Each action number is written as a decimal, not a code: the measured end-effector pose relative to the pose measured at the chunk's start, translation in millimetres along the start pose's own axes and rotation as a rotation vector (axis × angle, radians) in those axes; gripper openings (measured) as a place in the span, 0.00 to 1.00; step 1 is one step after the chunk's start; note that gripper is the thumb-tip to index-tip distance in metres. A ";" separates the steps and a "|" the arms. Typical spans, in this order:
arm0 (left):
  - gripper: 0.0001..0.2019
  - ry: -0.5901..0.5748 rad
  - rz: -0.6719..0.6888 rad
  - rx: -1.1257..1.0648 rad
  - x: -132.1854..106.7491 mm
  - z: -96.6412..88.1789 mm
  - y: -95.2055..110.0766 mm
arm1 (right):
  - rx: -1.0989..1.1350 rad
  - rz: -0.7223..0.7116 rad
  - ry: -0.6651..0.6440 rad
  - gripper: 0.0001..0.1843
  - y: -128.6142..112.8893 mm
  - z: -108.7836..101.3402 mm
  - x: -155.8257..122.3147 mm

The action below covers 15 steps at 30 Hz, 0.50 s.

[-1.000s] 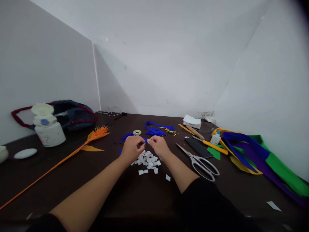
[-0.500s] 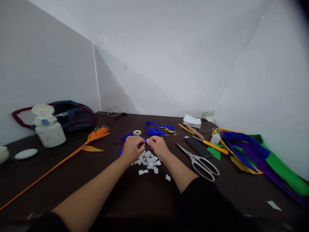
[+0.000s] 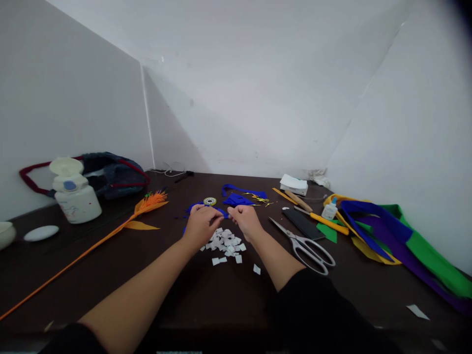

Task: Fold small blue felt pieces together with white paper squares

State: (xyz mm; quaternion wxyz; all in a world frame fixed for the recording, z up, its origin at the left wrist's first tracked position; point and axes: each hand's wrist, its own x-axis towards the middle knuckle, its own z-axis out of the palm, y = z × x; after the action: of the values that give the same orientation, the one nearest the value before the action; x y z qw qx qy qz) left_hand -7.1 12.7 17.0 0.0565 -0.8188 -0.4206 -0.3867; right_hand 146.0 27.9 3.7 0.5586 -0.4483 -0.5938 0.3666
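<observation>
Strip (image 3: 223, 213) sat between left hand (image 3: 201, 225) and right hand (image 3: 246, 221), scraps (image 3: 225, 241) on table (image 3: 221, 305) before them; scissors (image 3: 293, 237) lay right, glue bottle (image 3: 329, 211) beyond; flower (image 3: 143, 206) stretched left, flask (image 3: 78, 204) behind, bag (image 3: 120, 179) farther back.

Blue piece (image 3: 223, 214) partly behind fingers (image 3: 212, 213), pale bowl (image 3: 6, 235) cropped by left edge

Pale walls (image 3: 258, 98); dark, perhaps wooden table (image 3: 221, 295)

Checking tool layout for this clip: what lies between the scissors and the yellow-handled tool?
In the head view, a flat black piece and a green scrap lie between them.
</observation>
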 end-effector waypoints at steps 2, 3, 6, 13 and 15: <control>0.06 0.006 0.006 0.006 -0.5 -0.7 -0.1 | -0.020 0.000 -0.001 0.18 0.0 -0.3 0.1; 0.06 0.010 0.010 0.009 -0.6 -1.1 0.1 | -0.035 0.000 0.000 0.19 0.2 -0.5 0.2; 0.06 0.019 0.018 0.007 -0.8 -2.2 0.1 | -0.079 -0.004 -0.014 0.23 0.5 -2.1 0.8; 0.07 0.024 -0.055 -0.050 0.8 -0.4 -6.4 | 0.182 0.031 -0.139 0.18 -4.1 -11.5 2.2; 0.07 0.026 -0.076 -0.065 1.4 -0.2 -7.3 | 0.238 0.001 -0.171 0.15 -3.5 -12.4 1.9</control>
State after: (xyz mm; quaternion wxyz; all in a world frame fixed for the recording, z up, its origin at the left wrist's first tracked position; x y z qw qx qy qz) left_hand -12.1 18.2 16.3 0.0206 -0.7984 -0.4379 -0.4128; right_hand 157.9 27.8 8.9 0.5550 -0.3464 -0.5913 0.4716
